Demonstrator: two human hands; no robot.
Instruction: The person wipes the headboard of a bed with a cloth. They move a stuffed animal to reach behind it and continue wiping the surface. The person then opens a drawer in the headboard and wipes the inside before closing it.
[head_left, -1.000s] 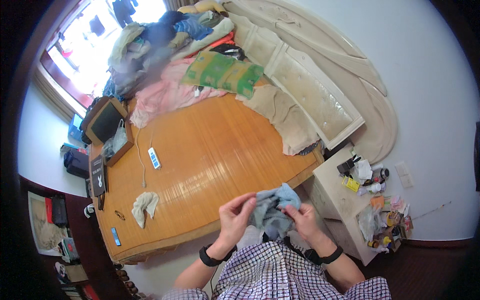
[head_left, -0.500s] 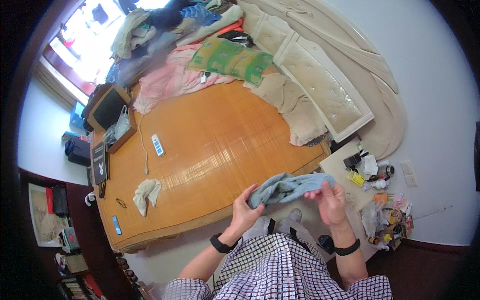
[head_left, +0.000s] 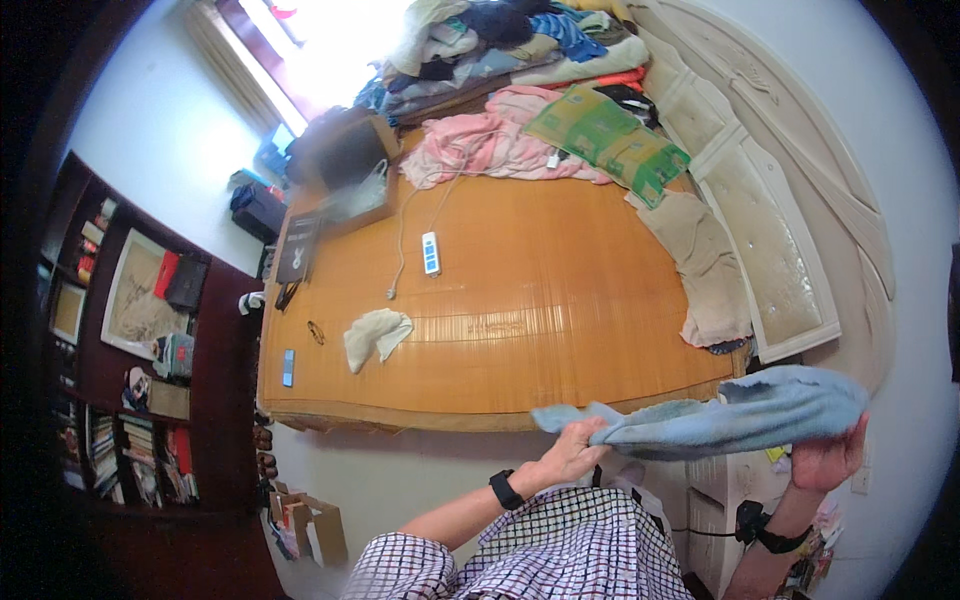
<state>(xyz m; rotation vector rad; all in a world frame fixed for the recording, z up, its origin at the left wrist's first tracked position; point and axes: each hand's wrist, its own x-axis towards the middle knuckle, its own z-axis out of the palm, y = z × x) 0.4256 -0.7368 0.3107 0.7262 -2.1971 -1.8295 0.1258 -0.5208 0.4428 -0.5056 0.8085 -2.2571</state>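
Note:
A light blue cloth (head_left: 720,420), soft like a towel, is stretched sideways between my two hands just off the bed's near right edge. My left hand (head_left: 580,448) is closed around its left part, and a short loose tip sticks out beyond the fingers. At the other end my right hand (head_left: 835,455) grips the cloth, whose folds partly hide the fingers. On the bed's mat (head_left: 540,270) lies a crumpled white cloth (head_left: 378,338), well to the left of my hands and touched by neither.
A white power strip (head_left: 431,254), a phone (head_left: 289,367) and eyeglasses (head_left: 316,332) lie on the mat. Toward the back are a green patterned pillow (head_left: 610,142), a pink blanket (head_left: 465,145) and piled clothes (head_left: 490,50). A padded headboard (head_left: 770,240) borders the right side.
The view has turned left. The blue cloth, bunched between my hands before, is now pulled out longer, with my right hand farther right and my left hand closed on it.

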